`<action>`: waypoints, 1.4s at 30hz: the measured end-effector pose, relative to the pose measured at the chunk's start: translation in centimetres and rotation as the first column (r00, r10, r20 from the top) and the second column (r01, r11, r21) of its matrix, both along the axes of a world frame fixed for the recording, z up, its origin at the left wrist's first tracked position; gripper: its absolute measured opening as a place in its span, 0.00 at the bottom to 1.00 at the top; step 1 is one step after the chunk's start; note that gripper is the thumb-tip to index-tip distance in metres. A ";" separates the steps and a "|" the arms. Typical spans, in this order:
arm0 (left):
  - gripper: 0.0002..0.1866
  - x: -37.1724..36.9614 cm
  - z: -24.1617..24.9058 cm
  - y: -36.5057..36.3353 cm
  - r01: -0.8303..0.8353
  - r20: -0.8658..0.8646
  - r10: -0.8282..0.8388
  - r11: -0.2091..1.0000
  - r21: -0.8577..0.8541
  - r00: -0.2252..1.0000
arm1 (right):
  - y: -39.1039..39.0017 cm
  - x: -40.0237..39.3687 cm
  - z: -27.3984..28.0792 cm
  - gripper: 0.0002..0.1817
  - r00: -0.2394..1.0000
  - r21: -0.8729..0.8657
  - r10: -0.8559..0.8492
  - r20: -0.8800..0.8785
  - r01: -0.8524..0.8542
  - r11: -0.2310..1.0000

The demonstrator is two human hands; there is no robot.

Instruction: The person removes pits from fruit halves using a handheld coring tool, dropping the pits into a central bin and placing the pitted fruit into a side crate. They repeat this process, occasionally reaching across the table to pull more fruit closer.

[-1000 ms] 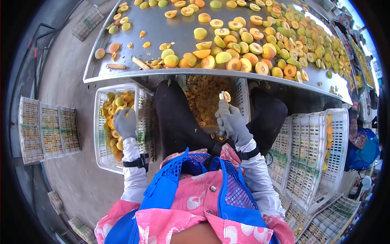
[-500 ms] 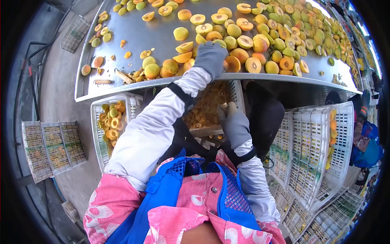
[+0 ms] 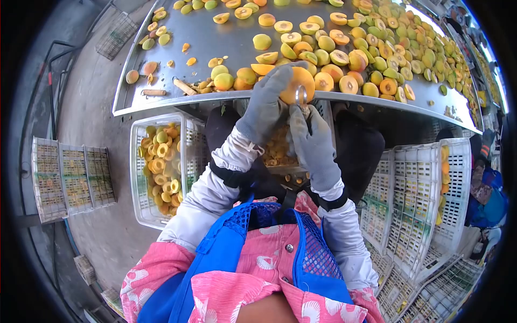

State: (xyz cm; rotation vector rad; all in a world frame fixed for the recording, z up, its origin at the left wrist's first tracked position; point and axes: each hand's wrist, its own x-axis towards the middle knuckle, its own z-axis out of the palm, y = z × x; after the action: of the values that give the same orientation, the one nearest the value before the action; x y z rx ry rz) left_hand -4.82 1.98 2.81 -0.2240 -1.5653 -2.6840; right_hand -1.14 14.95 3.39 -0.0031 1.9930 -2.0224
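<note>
My gloved left hand (image 3: 265, 105) is closed around an orange peach half (image 3: 295, 82) just over the table's near edge. In my gloved right hand (image 3: 313, 141) is a pitting tool with a bright metal loop (image 3: 301, 95); its handle is mostly hidden by the fingers. The loop overlaps the face of the peach half. Beyond my hands, many cut peach halves (image 3: 323, 82) lie on the metal table (image 3: 226, 46), some with cut sides up. Below my hands, a crate of brownish scraps (image 3: 277, 153) is partly hidden.
A white crate (image 3: 191, 148) of peach halves stands on the floor at my left. Tall white crates (image 3: 412, 188) stand at the right. A wooden-handled tool (image 3: 184, 87) and a short wooden piece (image 3: 154, 92) lie at the table's left corner. A person in blue (image 3: 487, 199) is at far right.
My left hand has come back from the pile towards me with a peach half. The right hand has risen, bringing the tool's loop up to the fruit. The view has shifted slightly.
</note>
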 end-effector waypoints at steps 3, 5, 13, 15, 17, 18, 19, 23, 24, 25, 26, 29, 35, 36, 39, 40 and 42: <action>0.19 1.1 0.4 0.3 0.019 0.111 -0.051 0.963 0.269 0.992 | -0.5 1.0 -0.1 0.11 0.990 0.022 -0.036 -0.135 0.039 0.999; 0.21 1.9 1.0 0.5 -0.059 -0.091 0.058 0.998 -0.008 0.994 | -0.7 1.6 0.3 0.11 0.977 0.055 -0.051 -0.207 0.064 0.996; 0.20 2.8 3.4 2.6 -0.128 0.069 0.120 0.984 0.124 0.990 | -1.2 2.6 0.4 0.11 0.850 0.174 -0.113 -0.515 0.232 0.957; 0.18 3.1 3.4 2.8 -0.144 0.091 0.132 0.980 0.139 0.987 | -0.9 2.6 0.5 0.11 0.871 0.185 -0.070 -0.486 0.181 0.966; 0.18 3.0 3.3 3.1 -0.171 0.056 0.165 0.978 0.122 0.985 | -0.8 2.3 -0.5 0.12 0.866 0.187 -0.054 -0.497 0.168 0.968; 0.18 3.0 3.2 3.2 -0.165 0.055 0.159 0.979 0.123 0.986 | -0.9 2.2 -0.1 0.13 0.863 0.190 -0.038 -0.504 0.153 0.970; 0.17 3.2 3.1 3.3 -0.204 0.022 0.203 0.975 0.088 0.979 | -0.6 2.4 0.4 0.13 0.863 0.191 -0.043 -0.503 0.160 0.969; 0.21 3.3 3.6 3.1 -0.188 -0.034 0.190 0.981 0.048 0.981 | 0.4 2.7 4.1 0.16 0.982 -0.082 0.089 0.164 -0.077 0.994; 0.21 3.1 3.3 2.9 -0.192 -0.031 0.194 0.980 0.045 0.981 | 0.6 2.7 4.5 0.15 0.948 -0.187 0.149 0.279 -0.099 0.977; 0.21 2.9 2.7 2.7 -0.170 -0.042 0.172 0.985 0.041 0.984 | 0.7 2.7 4.6 0.15 0.947 -0.188 0.155 0.281 -0.104 0.977; 0.20 2.8 2.4 2.5 -0.147 -0.052 0.149 0.989 0.035 0.987 | 0.9 2.7 4.7 0.17 0.926 -0.248 0.203 0.318 -0.125 0.961; 0.18 2.9 2.3 2.6 -0.172 0.006 0.173 0.984 -0.036 0.985 | 1.8 1.9 5.6 0.21 0.831 -0.367 0.334 0.445 -0.171 0.914; 0.21 2.8 1.6 2.1 -0.047 0.059 0.044 0.998 0.045 0.997 | 2.6 1.4 4.5 0.25 0.681 -0.570 0.532 0.504 -0.200 0.797; 0.21 2.8 1.1 1.8 -0.051 0.061 0.048 0.998 0.044 0.997 | 2.7 1.3 4.0 0.26 0.639 -0.634 0.588 0.495 -0.197 0.748; 0.24 2.9 -0.5 1.3 0.197 0.095 -0.234 0.935 0.295 0.968 | 2.6 1.2 2.4 0.26 0.595 -0.778 0.697 0.400 -0.181 0.601; 0.25 3.0 -0.9 1.5 0.140 0.175 -0.255 0.860 0.491 0.951 | 2.4 1.4 1.7 0.26 0.593 -0.777 0.698 0.401 -0.182 0.602; 0.27 3.2 -1.6 1.7 0.059 0.242 -0.286 0.748 0.661 0.927 | 2.1 1.6 0.2 0.26 0.613 -0.871 0.745 0.262 -0.182 0.456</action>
State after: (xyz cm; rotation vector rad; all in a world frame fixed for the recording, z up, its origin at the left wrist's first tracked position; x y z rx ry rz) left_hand -1.63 3.67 1.25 0.1178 -0.5579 -3.3493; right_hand 0.42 17.06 3.62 -0.0932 0.4594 -1.9149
